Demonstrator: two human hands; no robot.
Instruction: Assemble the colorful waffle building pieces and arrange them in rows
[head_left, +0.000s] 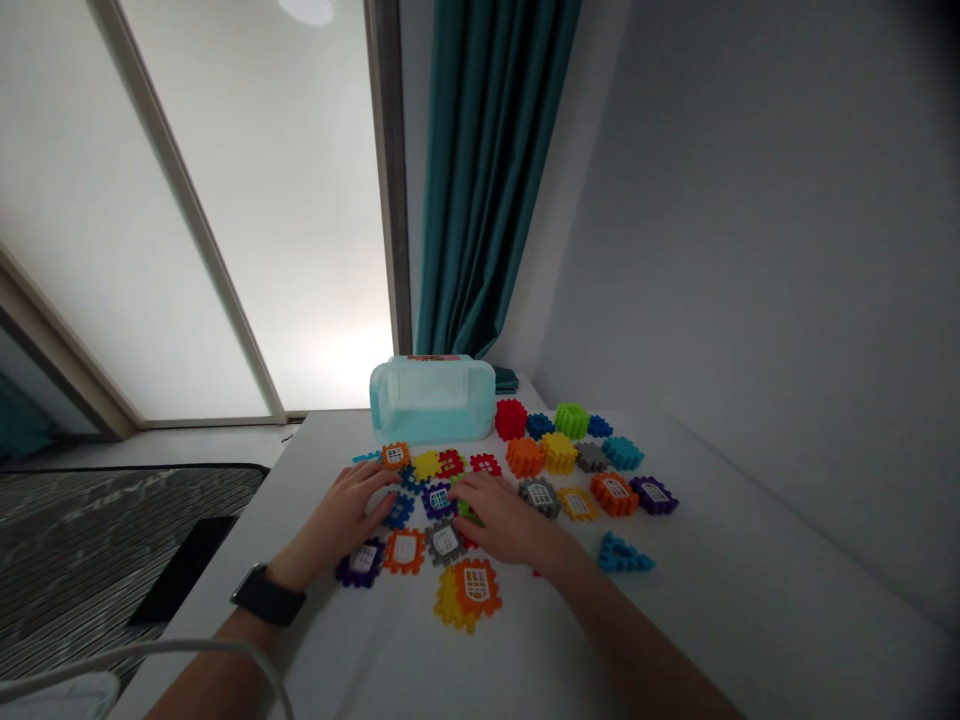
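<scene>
My left hand [346, 517] rests at the left edge of a spread of flat, notched plastic building tiles, thumb and fingers apart. Its thumb is by a blue tile [400, 511], and its fingertips lie just below an orange window tile [395, 456]. Over the right side of the spread, my right hand [504, 517] is open, partly hiding a green tile [469, 511]. A purple window tile [438, 501] lies between the hands, at the right fingertips. Nearer me are a grey window tile [445, 541], an orange tile [405, 551] and a purple tile [361, 562].
A translucent teal plastic box [433, 398] stands behind the tiles. To the right are several tile stacks, including a red stack [511, 419], plus a blue triangular piece [625, 554]. An orange window tile [477, 586] overlaps a yellow one in front. A white cable [187, 646] crosses the lower left.
</scene>
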